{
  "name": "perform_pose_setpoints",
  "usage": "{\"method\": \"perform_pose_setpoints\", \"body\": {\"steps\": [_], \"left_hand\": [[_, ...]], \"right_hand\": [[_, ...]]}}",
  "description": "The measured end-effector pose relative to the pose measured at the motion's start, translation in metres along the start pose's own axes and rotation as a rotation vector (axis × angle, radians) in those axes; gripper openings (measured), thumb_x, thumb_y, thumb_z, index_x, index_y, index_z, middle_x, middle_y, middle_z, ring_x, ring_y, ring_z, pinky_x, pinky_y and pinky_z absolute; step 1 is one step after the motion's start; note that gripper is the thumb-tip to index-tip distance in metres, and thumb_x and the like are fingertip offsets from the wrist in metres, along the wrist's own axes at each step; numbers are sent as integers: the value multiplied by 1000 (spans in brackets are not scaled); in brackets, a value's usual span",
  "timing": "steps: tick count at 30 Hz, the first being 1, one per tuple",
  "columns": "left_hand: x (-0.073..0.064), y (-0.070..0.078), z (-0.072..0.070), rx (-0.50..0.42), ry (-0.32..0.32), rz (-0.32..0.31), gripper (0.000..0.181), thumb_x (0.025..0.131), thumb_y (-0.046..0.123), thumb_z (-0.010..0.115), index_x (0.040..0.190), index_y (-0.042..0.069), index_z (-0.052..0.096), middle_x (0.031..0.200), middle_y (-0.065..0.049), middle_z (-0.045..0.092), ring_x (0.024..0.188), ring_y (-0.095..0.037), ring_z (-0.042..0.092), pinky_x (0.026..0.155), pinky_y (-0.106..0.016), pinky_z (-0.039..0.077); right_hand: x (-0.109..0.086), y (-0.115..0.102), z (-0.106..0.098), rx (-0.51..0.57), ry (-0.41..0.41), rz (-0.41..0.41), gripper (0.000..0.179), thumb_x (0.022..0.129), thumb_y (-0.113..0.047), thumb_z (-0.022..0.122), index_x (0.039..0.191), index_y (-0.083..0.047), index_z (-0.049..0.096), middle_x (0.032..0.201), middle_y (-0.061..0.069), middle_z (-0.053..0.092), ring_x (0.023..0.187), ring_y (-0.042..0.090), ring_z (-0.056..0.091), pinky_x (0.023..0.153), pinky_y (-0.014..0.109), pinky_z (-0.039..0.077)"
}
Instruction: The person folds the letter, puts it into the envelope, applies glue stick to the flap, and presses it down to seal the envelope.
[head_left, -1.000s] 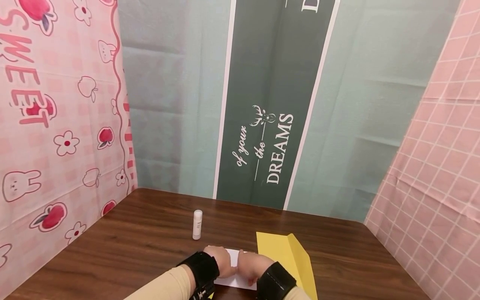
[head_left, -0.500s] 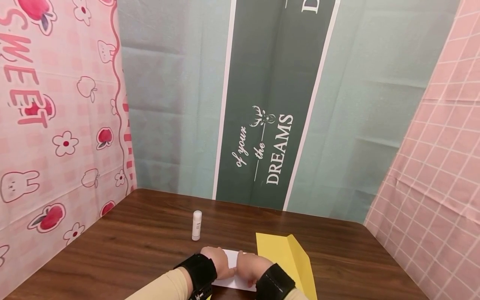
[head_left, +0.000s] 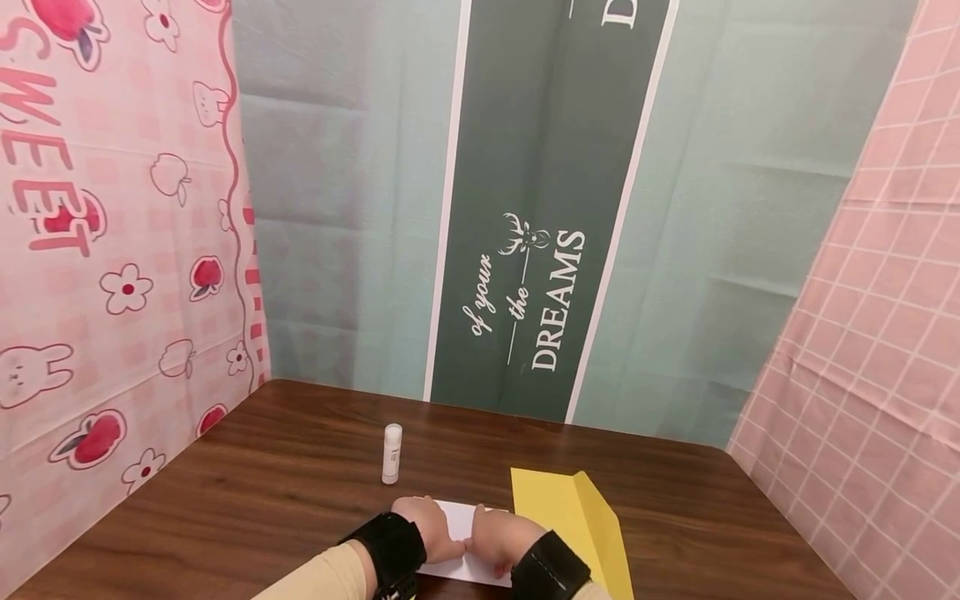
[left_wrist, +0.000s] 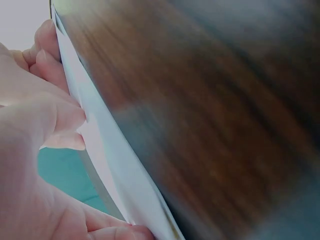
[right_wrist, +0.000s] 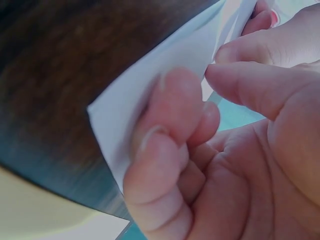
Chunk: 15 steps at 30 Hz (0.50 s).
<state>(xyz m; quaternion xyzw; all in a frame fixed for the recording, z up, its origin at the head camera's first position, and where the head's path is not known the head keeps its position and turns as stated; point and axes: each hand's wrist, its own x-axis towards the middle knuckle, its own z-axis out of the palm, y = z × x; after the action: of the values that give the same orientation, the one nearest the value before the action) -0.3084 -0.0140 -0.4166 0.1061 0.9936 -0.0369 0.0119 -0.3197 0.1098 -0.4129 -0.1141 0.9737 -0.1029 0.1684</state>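
A folded sheet of white paper (head_left: 459, 518) lies low in the head view, between the two hands at the near part of the table. My left hand (head_left: 431, 529) grips its left part, and in the left wrist view the thumb (left_wrist: 62, 112) presses along the paper's edge. On the right part, my right hand (head_left: 501, 537) pinches the sheet; the right wrist view shows curled fingers (right_wrist: 172, 107) on the paper's face and the thumb at its edge. Both thumb tips nearly meet. Much of the paper is hidden by the hands in the head view.
A white tube like a glue stick (head_left: 392, 454) stands upright beyond the left hand. Creased yellow paper (head_left: 558, 508) lies right of the hands on the dark wooden table (head_left: 300, 450). Pink printed cloth (head_left: 127, 208) hangs at the left, pink checked cloth (head_left: 877, 333) at the right.
My left hand has slid a little to the left along the white paper, showing more of the sheet between the hands. The right hand stays nearly in place.
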Motion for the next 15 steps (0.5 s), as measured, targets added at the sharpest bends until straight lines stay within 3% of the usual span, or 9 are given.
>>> {"method": "perform_pose_setpoints", "body": {"steps": [6,15], "left_hand": [[-1,-2,1,-6,3,-18,63,72,65,56,81,4,71,89,-10,67,75,-21,61,64,-39,50],[4,-3,3,13,-30,-19,67,73,69,52,89,7,73,102,-9,67,85,-21,63,68,-40,50]], "right_hand": [[1,0,1,4,-7,14,53,91,-24,59,128,11,45,89,19,58,39,14,41,39,26,32],[-2,-1,-1,35,-18,0,54,91,-23,59,129,12,43,89,19,58,39,14,40,39,26,31]]}}
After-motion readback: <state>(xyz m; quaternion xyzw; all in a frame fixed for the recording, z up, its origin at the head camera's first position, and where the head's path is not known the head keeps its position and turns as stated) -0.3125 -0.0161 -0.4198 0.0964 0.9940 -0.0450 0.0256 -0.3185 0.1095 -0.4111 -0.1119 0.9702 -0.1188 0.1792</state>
